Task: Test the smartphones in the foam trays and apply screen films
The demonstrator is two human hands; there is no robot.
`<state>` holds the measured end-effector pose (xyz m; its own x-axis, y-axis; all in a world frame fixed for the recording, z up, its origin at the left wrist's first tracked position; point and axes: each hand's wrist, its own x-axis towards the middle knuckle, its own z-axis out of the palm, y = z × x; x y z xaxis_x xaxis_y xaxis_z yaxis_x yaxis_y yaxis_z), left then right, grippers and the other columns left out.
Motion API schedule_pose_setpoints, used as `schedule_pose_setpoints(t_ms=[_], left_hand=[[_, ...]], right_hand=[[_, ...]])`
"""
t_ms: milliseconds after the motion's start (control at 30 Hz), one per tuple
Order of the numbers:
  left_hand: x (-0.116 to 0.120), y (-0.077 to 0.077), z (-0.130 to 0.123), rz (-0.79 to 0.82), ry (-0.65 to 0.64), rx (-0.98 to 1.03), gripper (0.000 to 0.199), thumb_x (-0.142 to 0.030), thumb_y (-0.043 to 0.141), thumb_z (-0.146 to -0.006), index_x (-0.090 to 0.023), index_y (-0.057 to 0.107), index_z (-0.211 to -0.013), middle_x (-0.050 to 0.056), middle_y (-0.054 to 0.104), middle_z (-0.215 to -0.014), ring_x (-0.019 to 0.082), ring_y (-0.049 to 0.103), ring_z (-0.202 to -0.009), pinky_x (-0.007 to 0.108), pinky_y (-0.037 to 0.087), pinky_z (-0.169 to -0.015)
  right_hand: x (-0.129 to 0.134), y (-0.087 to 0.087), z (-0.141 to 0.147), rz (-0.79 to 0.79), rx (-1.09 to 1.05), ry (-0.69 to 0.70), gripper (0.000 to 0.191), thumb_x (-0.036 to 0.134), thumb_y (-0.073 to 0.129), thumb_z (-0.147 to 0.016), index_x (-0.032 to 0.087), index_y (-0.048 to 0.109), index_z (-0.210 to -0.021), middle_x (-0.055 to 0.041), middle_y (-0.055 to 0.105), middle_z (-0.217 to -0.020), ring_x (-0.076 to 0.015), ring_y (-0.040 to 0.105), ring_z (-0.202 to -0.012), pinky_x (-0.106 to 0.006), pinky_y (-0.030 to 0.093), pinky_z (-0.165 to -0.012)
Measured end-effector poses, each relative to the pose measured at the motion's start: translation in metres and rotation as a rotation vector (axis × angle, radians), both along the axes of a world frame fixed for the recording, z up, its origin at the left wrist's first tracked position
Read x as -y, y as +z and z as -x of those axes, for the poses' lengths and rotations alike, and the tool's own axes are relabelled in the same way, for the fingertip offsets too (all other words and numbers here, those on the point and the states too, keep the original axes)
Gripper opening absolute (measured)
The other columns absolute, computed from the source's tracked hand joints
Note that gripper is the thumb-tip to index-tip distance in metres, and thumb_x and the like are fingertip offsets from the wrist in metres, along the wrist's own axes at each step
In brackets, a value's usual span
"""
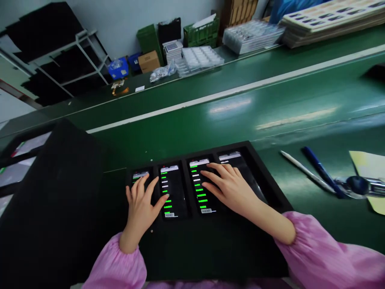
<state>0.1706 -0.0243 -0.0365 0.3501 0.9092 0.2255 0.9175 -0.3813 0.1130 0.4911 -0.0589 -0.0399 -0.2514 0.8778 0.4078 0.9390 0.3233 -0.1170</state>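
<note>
Four flat, rectangular phones (176, 188) with dark screens are seen in the head view, at the lower centre of the frame, each lying in its own slot of a black tray (267, 176). On the two middle screens there are short green and white lines, and near the lower end of each sits a small white label with a barcode. The left hand (140, 208), coming from a pink sleeve (116, 265), has spread fingers above the leftmost phone, while its thumb is at the second one. The right hand (236, 188) reaches with extended fingers to the third phone. Both hands are opened and grasp nothing; whether the fingertips touch the glass, I cannot tell. At the right of the frame, a white slim pen (306, 171) and a dark blue pen (319, 169) lie on the glossy green tabletop (135, 148), near a pale yellow paper sheet (365, 164).
</note>
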Motion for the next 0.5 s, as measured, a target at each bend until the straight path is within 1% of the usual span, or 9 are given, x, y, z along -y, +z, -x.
schedule_pose_setpoints(t_ms=[133, 233, 333, 400, 500], left_hand=[[-0.010, 0.003, -0.009, 0.016, 0.024, -0.025, 0.056, -0.051, 0.067, -0.098, -0.030, 0.059, -0.149, 0.015, 0.050, -0.161, 0.041, 0.044, -0.149, 0.083, 0.029, -0.120], [-0.017, 0.005, -0.017, 0.025, 0.038, -0.037, 0.055, -0.051, 0.067, -0.098, -0.031, 0.060, -0.148, 0.015, 0.048, -0.163, 0.041, 0.042, -0.150, 0.083, 0.029, -0.120], [-0.021, 0.005, -0.025, 0.043, 0.012, -0.029, 0.052, -0.052, 0.067, -0.098, -0.034, 0.063, -0.146, 0.014, 0.048, -0.163, 0.041, 0.042, -0.151, 0.084, 0.027, -0.121], [-0.022, 0.004, -0.028, 0.057, -0.007, -0.031, 0.048, -0.052, 0.068, -0.098, -0.035, 0.067, -0.142, 0.014, 0.048, -0.163, 0.043, 0.041, -0.151, 0.088, 0.023, -0.119], [-0.019, 0.003, -0.020, 0.028, 0.004, -0.028, 0.048, -0.053, 0.066, -0.098, -0.034, 0.067, -0.142, 0.016, 0.047, -0.164, 0.046, 0.042, -0.149, 0.092, 0.019, -0.115]], right_hand=[[-0.015, -0.006, 0.002, -0.001, 0.012, -0.074, 0.043, 0.047, 0.045, -0.110, 0.022, 0.071, -0.135, -0.0156, 0.064, -0.143, -0.0344, 0.058, -0.118, -0.048, 0.048, -0.089], [-0.020, -0.007, 0.000, 0.000, 0.018, -0.107, 0.045, 0.046, 0.041, -0.111, 0.021, 0.073, -0.131, -0.0172, 0.062, -0.146, -0.0373, 0.057, -0.120, -0.050, 0.047, -0.087], [-0.016, 0.002, -0.011, -0.008, 0.013, -0.141, 0.044, 0.045, 0.040, -0.112, 0.024, 0.073, -0.131, -0.0145, 0.062, -0.148, -0.0352, 0.058, -0.121, -0.050, 0.048, -0.089], [-0.011, 0.012, -0.027, -0.024, -0.085, -0.202, 0.042, 0.042, 0.039, -0.112, 0.025, 0.073, -0.132, -0.0129, 0.064, -0.145, -0.0331, 0.058, -0.121, -0.050, 0.049, -0.093], [0.000, 0.021, -0.055, -0.023, -0.227, -0.280, 0.044, 0.038, 0.037, -0.111, 0.026, 0.078, -0.121, -0.0117, 0.068, -0.136, -0.0318, 0.058, -0.120, -0.053, 0.049, -0.098]])
